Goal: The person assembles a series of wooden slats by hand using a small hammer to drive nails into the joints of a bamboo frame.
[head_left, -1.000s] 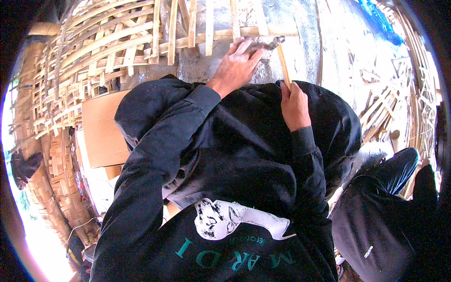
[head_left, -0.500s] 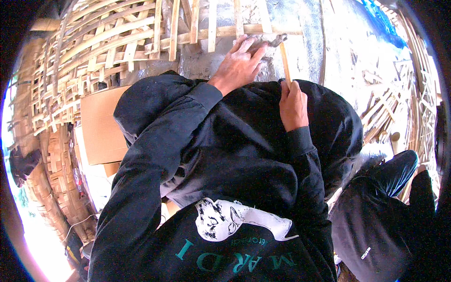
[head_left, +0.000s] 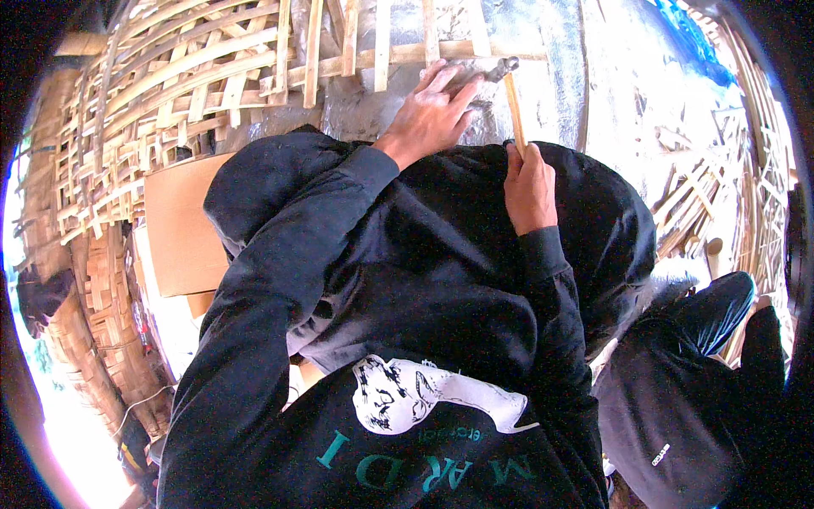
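My right hand is closed round the wooden handle of a hammer, whose dark metal head points away from me. The head lies by a pale crosswise bamboo strip at the near edge of a woven bamboo lattice. My left hand reaches forward with its fingers apart, the fingertips close to that strip and just left of the hammer head. A greyish patch shows beneath these fingers, too blurred to make out. Several bamboo strips run away from me beyond the left hand.
A brown cardboard piece lies left of my knee. To the right are loose bamboo sticks and a blue sheet farther off. Another person in dark clothes sits close at my lower right. A silvery sheet covers the ground ahead.
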`<state>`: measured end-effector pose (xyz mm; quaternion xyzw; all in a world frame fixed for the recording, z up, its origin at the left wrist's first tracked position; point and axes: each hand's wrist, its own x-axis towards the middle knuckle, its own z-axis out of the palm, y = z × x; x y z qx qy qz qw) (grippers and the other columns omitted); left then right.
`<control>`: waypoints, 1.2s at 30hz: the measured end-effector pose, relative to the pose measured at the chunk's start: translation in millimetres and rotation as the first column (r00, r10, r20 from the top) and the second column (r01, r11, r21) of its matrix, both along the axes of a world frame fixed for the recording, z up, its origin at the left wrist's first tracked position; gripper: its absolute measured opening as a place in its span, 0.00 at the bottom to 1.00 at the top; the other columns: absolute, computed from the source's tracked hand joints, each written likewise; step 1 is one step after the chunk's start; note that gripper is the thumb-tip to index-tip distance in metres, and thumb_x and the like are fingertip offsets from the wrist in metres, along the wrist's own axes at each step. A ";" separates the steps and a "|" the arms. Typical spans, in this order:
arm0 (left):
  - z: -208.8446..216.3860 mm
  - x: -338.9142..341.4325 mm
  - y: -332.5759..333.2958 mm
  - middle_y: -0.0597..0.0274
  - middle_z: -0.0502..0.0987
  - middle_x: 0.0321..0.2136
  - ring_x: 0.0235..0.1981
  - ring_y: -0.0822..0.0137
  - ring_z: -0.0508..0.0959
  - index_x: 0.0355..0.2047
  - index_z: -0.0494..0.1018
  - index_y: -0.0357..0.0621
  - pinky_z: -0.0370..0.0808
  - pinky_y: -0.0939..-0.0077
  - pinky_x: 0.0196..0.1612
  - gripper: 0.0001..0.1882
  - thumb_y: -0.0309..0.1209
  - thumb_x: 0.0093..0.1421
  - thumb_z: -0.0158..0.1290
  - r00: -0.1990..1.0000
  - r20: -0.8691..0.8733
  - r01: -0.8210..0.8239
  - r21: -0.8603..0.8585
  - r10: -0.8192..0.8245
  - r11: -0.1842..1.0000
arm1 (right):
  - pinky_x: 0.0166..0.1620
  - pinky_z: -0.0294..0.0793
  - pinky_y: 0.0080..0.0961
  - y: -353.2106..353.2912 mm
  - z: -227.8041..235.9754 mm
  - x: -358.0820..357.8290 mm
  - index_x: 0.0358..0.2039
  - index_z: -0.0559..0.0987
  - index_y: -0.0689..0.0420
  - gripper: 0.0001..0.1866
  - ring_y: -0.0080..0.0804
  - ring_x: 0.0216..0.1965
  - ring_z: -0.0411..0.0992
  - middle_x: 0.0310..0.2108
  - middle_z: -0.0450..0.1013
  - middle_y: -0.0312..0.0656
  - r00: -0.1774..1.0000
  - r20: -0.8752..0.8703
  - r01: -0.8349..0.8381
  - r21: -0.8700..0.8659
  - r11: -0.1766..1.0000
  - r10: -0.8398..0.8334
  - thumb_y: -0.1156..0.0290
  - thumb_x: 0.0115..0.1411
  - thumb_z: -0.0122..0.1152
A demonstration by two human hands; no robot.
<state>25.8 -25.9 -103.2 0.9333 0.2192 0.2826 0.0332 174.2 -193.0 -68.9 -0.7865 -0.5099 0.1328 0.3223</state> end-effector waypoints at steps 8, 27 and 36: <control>1.4 0.6 2.3 0.43 0.79 0.50 0.60 0.45 0.73 0.63 0.70 0.46 0.64 0.49 0.71 0.27 0.39 0.65 0.56 0.999 -0.047 0.000 -0.031 -0.002 1.000 | 0.30 0.68 0.62 1.3 12.4 -1.8 0.33 0.69 0.64 0.16 0.70 0.30 0.74 0.25 0.74 0.66 0.999 -0.013 0.033 -0.058 0.998 -0.034 0.63 0.74 0.54; -5.1 -1.7 4.1 0.46 0.81 0.45 0.62 0.48 0.72 0.57 0.74 0.44 0.64 0.46 0.71 0.24 0.34 0.60 0.59 0.999 0.017 0.048 -0.007 -0.048 0.999 | 0.33 0.70 0.62 -4.1 5.0 0.7 0.37 0.69 0.63 0.15 0.70 0.30 0.74 0.25 0.75 0.65 1.000 0.010 0.015 -0.085 0.996 -0.014 0.62 0.74 0.53; -3.7 -3.0 3.2 0.46 0.81 0.46 0.60 0.46 0.73 0.56 0.74 0.44 0.64 0.46 0.71 0.22 0.33 0.61 0.58 0.998 0.031 0.059 -0.018 -0.058 0.998 | 0.32 0.70 0.62 -2.5 8.4 0.4 0.35 0.69 0.63 0.15 0.71 0.30 0.74 0.25 0.75 0.65 0.999 -0.016 0.043 -0.065 0.997 -0.044 0.63 0.74 0.54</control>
